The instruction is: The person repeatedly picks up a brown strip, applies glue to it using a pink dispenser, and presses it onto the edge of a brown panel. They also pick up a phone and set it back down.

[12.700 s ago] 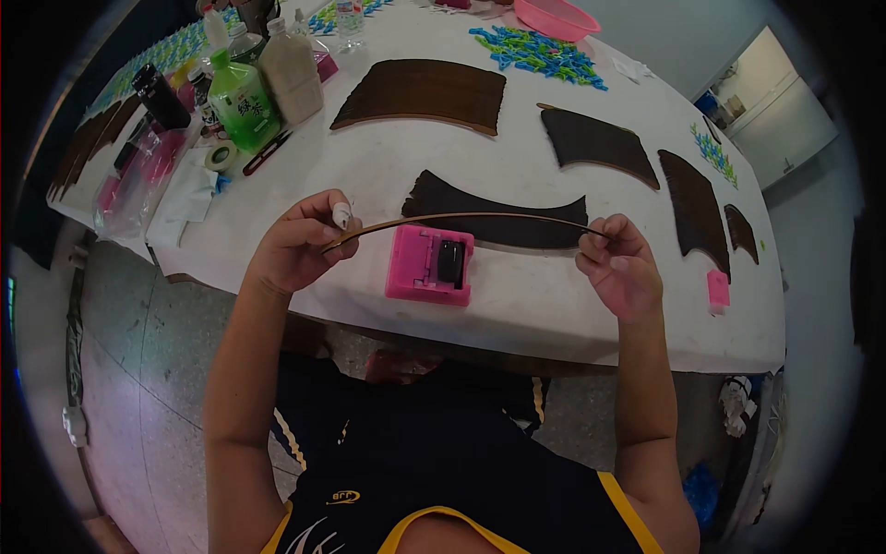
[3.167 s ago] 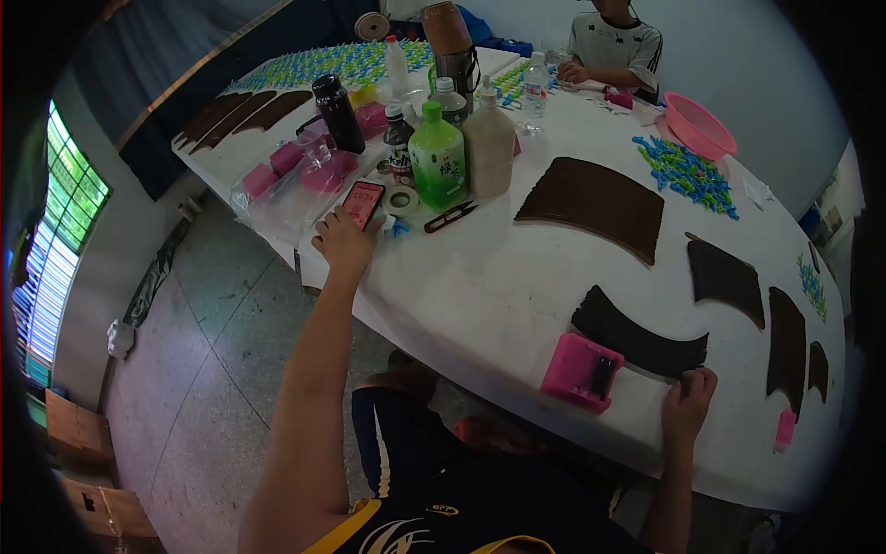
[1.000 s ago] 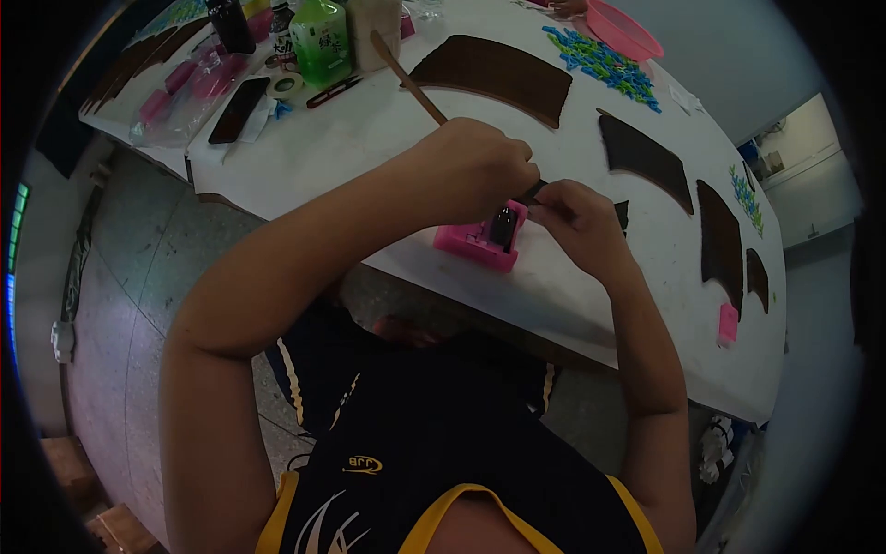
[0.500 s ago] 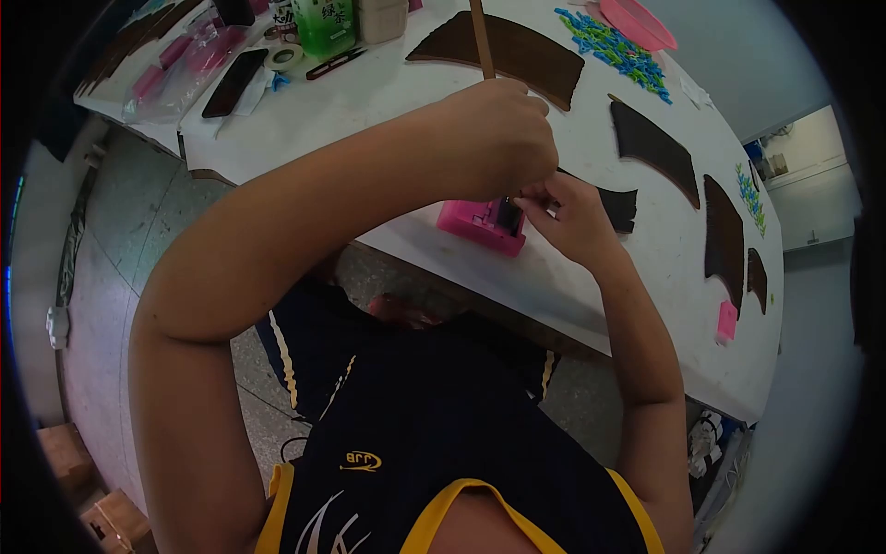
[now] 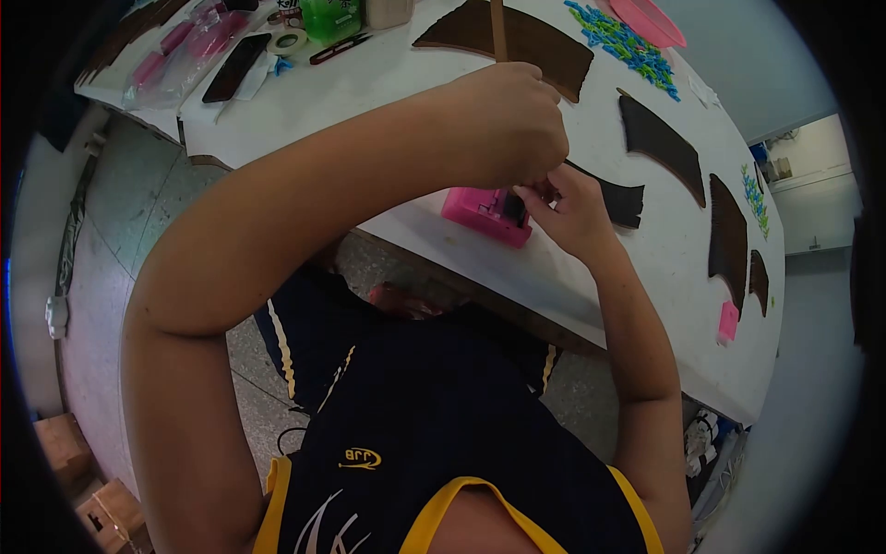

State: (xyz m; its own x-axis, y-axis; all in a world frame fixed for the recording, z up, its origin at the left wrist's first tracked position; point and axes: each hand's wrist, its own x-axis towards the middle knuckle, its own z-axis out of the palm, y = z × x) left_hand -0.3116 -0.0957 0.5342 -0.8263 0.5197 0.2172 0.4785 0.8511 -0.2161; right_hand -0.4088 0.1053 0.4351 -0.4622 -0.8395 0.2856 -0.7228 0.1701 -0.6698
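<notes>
My left hand reaches across the table with its fingers closed round a thin brown stick, which stands up past the knuckles. Just below it, my right hand is pinched, thumb and fingertips together, beside a pink plastic box. A black part sits at the box's right end, close to my right thumb. What the right fingertips hold is hidden. A dark curved piece lies behind the right hand, partly covered by it.
Other dark brown curved pieces lie along the table. Blue and green clips are heaped beside a pink basket. A phone, tape roll, thread snips and green bottle stand or lie at the far left.
The view has shifted slightly, so the table things sit a little higher and further right. My left hand has moved slightly; both hands stay together by the pink box.
</notes>
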